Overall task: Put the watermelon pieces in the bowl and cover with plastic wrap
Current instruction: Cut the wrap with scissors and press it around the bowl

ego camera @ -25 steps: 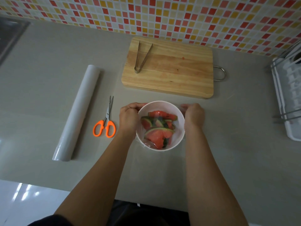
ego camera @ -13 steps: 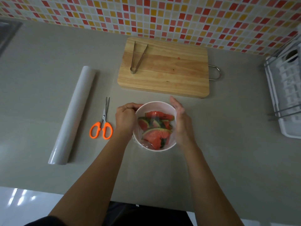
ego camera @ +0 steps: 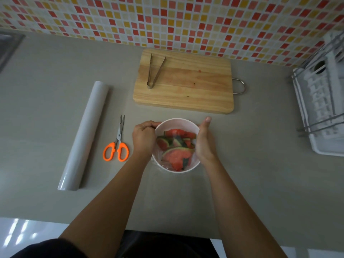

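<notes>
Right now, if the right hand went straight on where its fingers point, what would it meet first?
Probably the cutting board, at its near edge; only counter lies between it and the right hand, flat against the bowl.

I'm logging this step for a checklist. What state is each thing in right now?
bowl: upright, held at both sides.
watermelon pieces: inside the bowl.
plastic wrap sheet: stretched over the bowl.
left hand: grips the bowl's left rim.
right hand: flat, pressing the bowl's right side.
plastic wrap roll: lying on the counter.
scissors: closed, lying flat.
tongs: open, on the cutting board.
</notes>
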